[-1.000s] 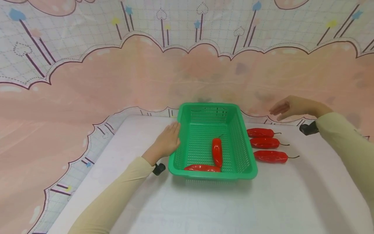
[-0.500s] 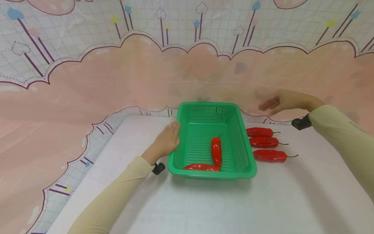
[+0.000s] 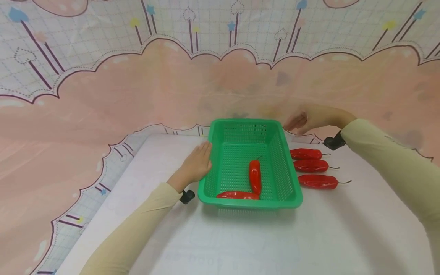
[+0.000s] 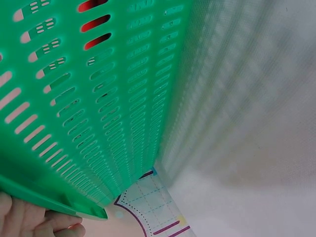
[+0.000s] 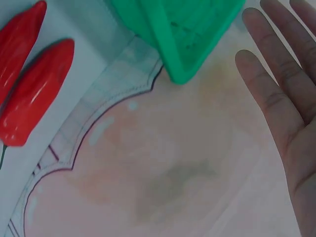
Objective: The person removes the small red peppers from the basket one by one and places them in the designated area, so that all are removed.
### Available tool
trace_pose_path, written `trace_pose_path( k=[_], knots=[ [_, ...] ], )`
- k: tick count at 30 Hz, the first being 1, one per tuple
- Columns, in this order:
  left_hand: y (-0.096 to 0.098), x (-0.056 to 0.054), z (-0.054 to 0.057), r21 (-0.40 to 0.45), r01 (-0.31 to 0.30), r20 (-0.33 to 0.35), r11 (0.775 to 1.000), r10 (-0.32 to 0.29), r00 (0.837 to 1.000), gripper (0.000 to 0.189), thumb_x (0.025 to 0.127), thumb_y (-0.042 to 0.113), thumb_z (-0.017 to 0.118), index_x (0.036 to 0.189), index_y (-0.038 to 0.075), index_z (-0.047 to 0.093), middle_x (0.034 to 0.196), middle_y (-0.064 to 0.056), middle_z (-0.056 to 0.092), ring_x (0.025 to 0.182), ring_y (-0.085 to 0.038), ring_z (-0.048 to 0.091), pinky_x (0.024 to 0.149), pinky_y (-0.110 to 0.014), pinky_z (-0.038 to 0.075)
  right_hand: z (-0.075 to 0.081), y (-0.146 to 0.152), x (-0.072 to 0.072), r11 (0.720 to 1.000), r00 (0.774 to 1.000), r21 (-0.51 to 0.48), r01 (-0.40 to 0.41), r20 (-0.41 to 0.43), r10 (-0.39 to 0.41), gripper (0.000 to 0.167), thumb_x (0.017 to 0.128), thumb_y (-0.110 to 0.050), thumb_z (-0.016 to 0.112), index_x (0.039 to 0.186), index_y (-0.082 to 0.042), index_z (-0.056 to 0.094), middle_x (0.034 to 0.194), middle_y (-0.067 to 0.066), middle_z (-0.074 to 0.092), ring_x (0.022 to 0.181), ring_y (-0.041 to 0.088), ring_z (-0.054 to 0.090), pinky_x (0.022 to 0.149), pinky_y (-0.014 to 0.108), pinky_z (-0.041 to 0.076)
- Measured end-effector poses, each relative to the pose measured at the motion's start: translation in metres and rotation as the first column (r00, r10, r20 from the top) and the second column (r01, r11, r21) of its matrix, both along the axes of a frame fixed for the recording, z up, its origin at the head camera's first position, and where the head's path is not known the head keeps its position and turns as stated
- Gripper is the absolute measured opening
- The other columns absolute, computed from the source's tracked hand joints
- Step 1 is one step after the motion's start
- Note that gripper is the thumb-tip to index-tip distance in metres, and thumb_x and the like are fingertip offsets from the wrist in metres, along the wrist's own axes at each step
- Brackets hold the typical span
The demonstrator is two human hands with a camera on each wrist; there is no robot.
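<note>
Green basket [image 3: 251, 204] sits mid-table, rim up. 2 red peppers inside: lengthwise pepper [image 3: 255, 177] w/ stem pointing to far end, crosswise pepper [image 3: 238, 195] along near wall. 3 more lie just outside R wall, stems pointing R: far pepper [image 3: 306, 154], mid pepper [image 3: 311, 165], near pepper [image 3: 317, 181]. L hand [image 3: 196, 162] touches basket's L rim, fingers straight; can't tell how hard it presses. R hand [image 3: 314, 117] hovers nr far R corner, fingers extended, slightly apart in R wrist view. Hands well apart. Black wrist cams [image 3: 334, 143] at both cuffs; white tabletop [image 3: 240, 244]; pink/white printed cloth [image 3: 137, 88] behind.
</note>
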State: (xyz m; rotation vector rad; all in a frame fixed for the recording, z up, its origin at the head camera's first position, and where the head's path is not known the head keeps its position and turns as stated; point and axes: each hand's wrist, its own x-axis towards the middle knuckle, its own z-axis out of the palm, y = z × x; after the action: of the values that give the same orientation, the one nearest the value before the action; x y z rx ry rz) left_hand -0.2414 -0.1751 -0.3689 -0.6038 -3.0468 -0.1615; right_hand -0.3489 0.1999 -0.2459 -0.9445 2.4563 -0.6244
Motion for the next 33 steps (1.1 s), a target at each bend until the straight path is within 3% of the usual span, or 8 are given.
trace_pose_path(
  k=[11, 15, 22, 33],
  knots=[
    [-0.001, -0.001, 0.003, -0.002, -0.002, 0.005, 1.000, 0.002, 1.000, 0.060, 0.094, 0.018, 0.027, 0.145, -0.012, 0.016, 0.153, -0.028, 0.017, 0.145, -0.038, 0.015, 0.120, -0.045, 0.017, -0.007, -0.040, -0.002, 0.998, 0.995, -0.003, -0.069, 0.068, 0.069, 0.047, 0.082, -0.008, 0.070, 0.127, 0.000, 0.057, 0.128, 0.021, 0.059, 0.120, 0.036, 0.056, 0.093, 0.043, 0.052],
    [-0.002, -0.002, 0.004, -0.001, -0.004, 0.008, 1.000, 0.004, 1.000, 0.060, 0.094, 0.018, 0.027, 0.145, -0.013, 0.016, 0.153, -0.028, 0.017, 0.145, -0.038, 0.015, 0.120, -0.044, 0.016, -0.014, -0.053, -0.006, 0.996, 0.990, -0.029, -0.089, 0.106, 0.092, 0.047, 0.080, -0.008, 0.071, 0.124, 0.001, 0.058, 0.128, 0.022, 0.058, 0.122, 0.036, 0.055, 0.097, 0.042, 0.050],
    [-0.002, -0.003, 0.002, -0.015, -0.012, 0.025, 1.000, 0.012, 1.000, 0.060, 0.095, 0.018, 0.029, 0.145, -0.012, 0.015, 0.153, -0.027, 0.017, 0.145, -0.037, 0.014, 0.121, -0.044, 0.015, -0.026, -0.072, -0.010, 0.993, 0.989, -0.010, -0.116, 0.093, 0.117, 0.047, 0.079, -0.014, 0.075, 0.122, -0.004, 0.062, 0.125, 0.014, 0.063, 0.120, 0.030, 0.057, 0.099, 0.041, 0.049],
    [-0.002, -0.003, -0.001, -0.030, -0.009, 0.031, 1.000, 0.010, 0.999, 0.060, 0.095, 0.019, 0.029, 0.145, -0.012, 0.016, 0.154, -0.027, 0.016, 0.145, -0.037, 0.014, 0.121, -0.044, 0.015, -0.050, -0.094, -0.010, 0.984, 0.967, -0.071, -0.165, 0.187, 0.175, 0.046, 0.079, -0.003, 0.071, 0.122, 0.006, 0.058, 0.127, 0.024, 0.058, 0.121, 0.034, 0.055, 0.102, 0.043, 0.046]
  ],
)
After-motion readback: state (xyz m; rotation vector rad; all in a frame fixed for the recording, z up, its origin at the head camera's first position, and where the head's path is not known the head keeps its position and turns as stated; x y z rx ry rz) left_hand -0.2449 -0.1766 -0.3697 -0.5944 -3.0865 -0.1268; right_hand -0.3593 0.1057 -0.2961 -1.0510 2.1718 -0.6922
